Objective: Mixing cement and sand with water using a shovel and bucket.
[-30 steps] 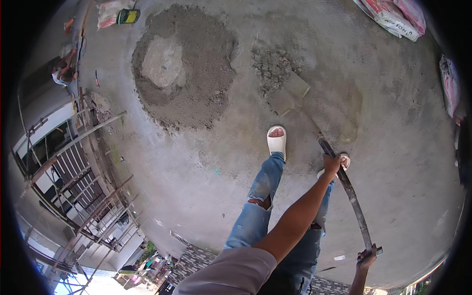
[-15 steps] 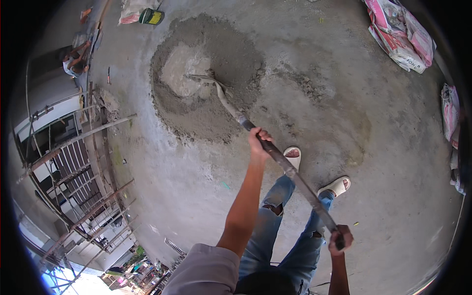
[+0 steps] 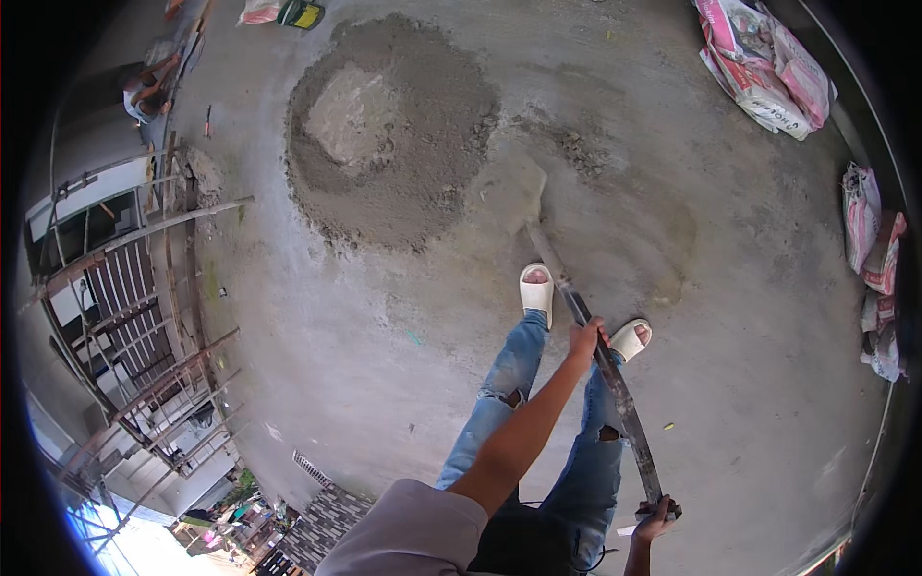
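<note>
Grey-bladed shovel [image 3: 617, 386] — left hand [image 3: 584, 341] and right hand [image 3: 656, 519] grip it.

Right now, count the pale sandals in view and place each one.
2: the left sandal, left of the shovel handle; the right sandal, just right of it. Any on the distant worker can't be made out.

shovel handle [image 3: 618, 386]: scuffed, matt | grey mix [image 3: 437, 115]: rough, grainy | floor [image 3: 384, 394]: matt concrete | jeans [image 3: 582, 480]: denim
</note>
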### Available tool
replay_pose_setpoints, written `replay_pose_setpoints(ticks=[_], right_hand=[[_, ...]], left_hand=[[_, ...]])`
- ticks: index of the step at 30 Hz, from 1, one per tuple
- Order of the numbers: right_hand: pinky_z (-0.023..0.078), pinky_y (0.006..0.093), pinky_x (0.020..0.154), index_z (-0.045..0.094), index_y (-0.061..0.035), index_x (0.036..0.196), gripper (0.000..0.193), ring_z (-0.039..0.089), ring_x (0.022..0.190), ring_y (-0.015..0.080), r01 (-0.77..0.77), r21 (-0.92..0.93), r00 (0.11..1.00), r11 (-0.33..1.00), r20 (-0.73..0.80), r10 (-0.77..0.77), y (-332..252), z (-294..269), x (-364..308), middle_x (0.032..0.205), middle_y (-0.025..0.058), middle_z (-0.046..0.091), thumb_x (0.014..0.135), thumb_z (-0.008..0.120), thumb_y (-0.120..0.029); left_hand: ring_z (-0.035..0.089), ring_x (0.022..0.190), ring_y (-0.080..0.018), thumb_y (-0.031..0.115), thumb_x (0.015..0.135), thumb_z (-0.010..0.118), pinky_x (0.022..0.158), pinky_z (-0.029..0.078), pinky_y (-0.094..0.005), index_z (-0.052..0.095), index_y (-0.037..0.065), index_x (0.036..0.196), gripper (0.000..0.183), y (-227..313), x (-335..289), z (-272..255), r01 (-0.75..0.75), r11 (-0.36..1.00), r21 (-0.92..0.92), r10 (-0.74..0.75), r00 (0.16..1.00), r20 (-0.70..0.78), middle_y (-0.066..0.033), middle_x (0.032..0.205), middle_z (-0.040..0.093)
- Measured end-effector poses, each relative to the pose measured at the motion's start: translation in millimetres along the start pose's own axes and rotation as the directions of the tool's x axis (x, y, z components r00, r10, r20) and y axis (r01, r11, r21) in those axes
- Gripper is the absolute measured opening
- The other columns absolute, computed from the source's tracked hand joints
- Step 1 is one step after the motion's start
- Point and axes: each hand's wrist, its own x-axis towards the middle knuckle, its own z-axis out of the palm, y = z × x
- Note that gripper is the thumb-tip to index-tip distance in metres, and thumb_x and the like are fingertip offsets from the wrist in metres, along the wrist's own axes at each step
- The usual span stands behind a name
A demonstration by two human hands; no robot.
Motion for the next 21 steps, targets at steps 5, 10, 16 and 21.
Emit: replay_pose_setpoints(ticks=[5, 10, 16, 21], right_hand=[[0.028, 0.0204, 0.028, 0.037, -0.0112, 0.081, 0.019, 0.032, 0.035, 0.0076, -0.120, 0.018, 0.949, 0.993, -0.291, 0.120, -6.5, -115.3, 15.6, 0.060, 0.0003, 0.037, 0.081, 0.052, -0.021], [0.028, 0.0214, 0.027, 0.040, -0.0102, 0.071, 0.023, 0.035, 0.031, 0.0086, -0.263, -0.082, 0.918, 0.961, -0.326, 0.224, -46.8, -72.1, 38.3, 0.046, -0.0005, 0.036, 0.080, 0.054, -0.026], [0.030, 0.0242, 0.028, 0.040, -0.0096, 0.067, 0.026, 0.037, 0.030, 0.0105, -0.347, -0.116, 0.935, 0.931, -0.115, 0.334, -53.1, 73.9, 38.7, 0.044, 0.0010, 0.039, 0.081, 0.053, -0.026], [0.026, 0.0237, 0.030, 0.040, -0.0077, 0.067, 0.025, 0.036, 0.032, 0.0083, 0.006, -0.149, 0.996, 0.989, 0.088, 0.008, -49.1, 226.0, -31.7, 0.045, 0.0020, 0.041, 0.082, 0.053, -0.022]], left_hand=[[0.052, 0.047, -0.0160, 0.009, 0.073, 0.055, 0.044, 0.047, -0.0301, 0.049, 0.004, 0.067, 0.010, -135.3, -28.6, 20.0, 0.170, 0.980, 0.107, -0.174, 0.984, 0.034, -0.0048, 0.057, 0.049], [0.052, 0.045, -0.0165, 0.006, 0.073, 0.053, 0.043, 0.047, -0.0301, 0.048, 0.004, 0.067, 0.009, -142.0, -0.5, 11.8, 0.180, 0.978, 0.103, -0.179, 0.984, -0.020, -0.0052, 0.056, 0.048], [0.051, 0.041, -0.0180, 0.008, 0.075, 0.055, 0.039, 0.044, -0.0317, 0.047, 0.001, 0.062, 0.017, 4.1, 76.1, -16.3, -0.107, 0.990, 0.086, 0.116, 0.988, -0.099, -0.0072, 0.050, 0.047], [0.045, 0.041, -0.0187, 0.009, 0.076, 0.050, 0.041, 0.043, -0.0327, 0.043, 0.004, 0.062, 0.016, 176.1, 119.7, -77.2, -0.154, 0.986, 0.071, 0.161, 0.980, -0.113, -0.0069, 0.052, 0.043]])
